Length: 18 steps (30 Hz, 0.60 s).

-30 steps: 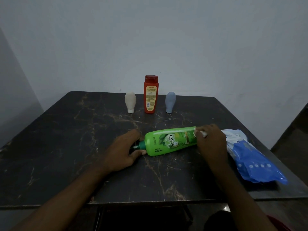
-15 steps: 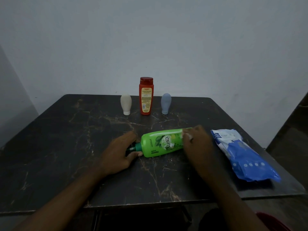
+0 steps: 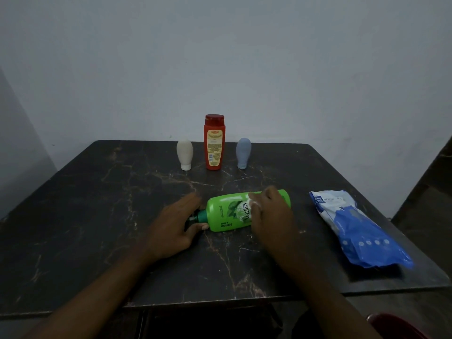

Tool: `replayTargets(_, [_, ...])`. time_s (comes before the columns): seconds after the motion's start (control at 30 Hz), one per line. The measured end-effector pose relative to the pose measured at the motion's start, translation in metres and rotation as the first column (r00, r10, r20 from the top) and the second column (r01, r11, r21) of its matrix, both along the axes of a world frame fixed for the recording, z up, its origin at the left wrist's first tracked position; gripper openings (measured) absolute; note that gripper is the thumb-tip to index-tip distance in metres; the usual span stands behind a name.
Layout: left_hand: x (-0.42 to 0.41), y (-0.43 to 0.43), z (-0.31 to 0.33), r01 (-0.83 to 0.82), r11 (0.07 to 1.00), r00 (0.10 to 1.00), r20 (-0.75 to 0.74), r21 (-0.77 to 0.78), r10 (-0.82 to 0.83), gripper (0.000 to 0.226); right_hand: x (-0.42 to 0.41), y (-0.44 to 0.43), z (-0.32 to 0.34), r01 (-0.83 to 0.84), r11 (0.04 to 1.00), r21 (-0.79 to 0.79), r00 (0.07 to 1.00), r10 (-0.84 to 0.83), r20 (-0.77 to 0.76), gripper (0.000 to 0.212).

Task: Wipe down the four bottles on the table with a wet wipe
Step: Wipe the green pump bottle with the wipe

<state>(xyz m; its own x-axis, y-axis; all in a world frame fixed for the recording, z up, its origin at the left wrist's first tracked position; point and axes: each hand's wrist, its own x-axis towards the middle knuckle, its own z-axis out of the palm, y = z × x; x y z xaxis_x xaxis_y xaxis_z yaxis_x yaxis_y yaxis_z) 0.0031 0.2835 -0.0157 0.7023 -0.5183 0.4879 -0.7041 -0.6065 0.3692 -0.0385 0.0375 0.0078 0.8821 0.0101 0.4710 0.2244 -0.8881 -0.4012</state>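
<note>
- Green plastic bottle (image 3: 227, 212) with a leafy printed label lies on its side near the middle of the dark, marble-veined counter (image 3: 97, 216). Its dark green cap (image 3: 197, 217) points left and its base points right.
- Right hand (image 3: 271, 211) lies over the bottle's right half. Its fingers curl round a crumpled white wet wipe (image 3: 253, 201) and press it onto the label.
- Left hand (image 3: 173, 223) grips the cap end, with the thumb under the neck and the fingers over it.
- Three more bottles stand upright in a row near the counter's far edge, each apart from its neighbour.
- A cream squeeze bottle (image 3: 184, 154) stands on its cap at the left of the row.
- A tall red plastic bottle (image 3: 214, 143) with a yellow label stands in the middle.
- A blue-grey squeeze bottle (image 3: 243, 152) stands on its cap at the right.
- A soft blue and white pack of wipes (image 3: 354, 226) lies flat on the counter's right side, well apart from the right hand.
- A plain pale wall (image 3: 220, 57) rises behind the counter.
</note>
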Motion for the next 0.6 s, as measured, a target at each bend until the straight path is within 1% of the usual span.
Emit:
replayTargets(0.07, [0.0,0.0,0.0,-0.008,1.0,1.0,0.002,0.003,0.008,0.026,0.004,-0.024,0.002,0.093,0.996,-0.009,0.996,-0.093,0.005,0.025])
replayTargets(0.13, [0.0,-0.001,0.0,-0.009,1.0,1.0,0.008,0.001,0.009,0.026,0.006,-0.047,0.004,0.203,0.979,0.027,0.979,-0.203,-0.011,0.026])
replayTargets(0.2, [0.0,-0.001,0.0,-0.01,1.0,1.0,0.009,-0.002,0.01,0.026,0.006,-0.057,0.008,0.249,0.968,0.029,0.968,-0.248,-0.051,0.023])
replayTargets(0.23, [0.0,-0.001,-0.001,-0.014,1.0,1.0,0.012,-0.002,0.014,0.026,0.005,-0.055,0.01,0.236,0.972,0.003,0.97,-0.235,-0.056,0.021])
replayTargets(0.33, [0.0,-0.002,-0.002,-0.02,1.0,1.0,0.021,-0.001,0.02,0.026,0.006,-0.032,0.011,0.12,0.989,-0.081,0.992,-0.122,-0.02,0.019])
replayTargets(0.4, [-0.001,-0.001,-0.001,-0.021,1.0,0.999,0.028,0.004,0.02,0.026,0.011,-0.008,0.007,0.047,0.986,-0.16,0.998,-0.053,-0.031,0.024])
replayTargets(0.43, [-0.001,-0.001,-0.001,-0.019,1.0,0.999,0.028,0.007,0.019,0.026,0.012,0.006,0.005,0.001,0.985,-0.174,0.999,-0.009,-0.042,0.031])
replayTargets(0.53, [0.0,-0.001,0.0,-0.023,0.999,0.999,0.024,0.025,0.023,0.028,0.01,0.041,0.004,-0.067,0.995,-0.08,0.997,0.063,-0.049,0.048])
replayTargets(0.6, [0.001,-0.001,-0.001,-0.018,0.999,0.999,0.027,0.03,0.018,0.027,0.006,0.046,0.005,-0.088,0.995,-0.042,0.996,0.087,-0.028,0.047])
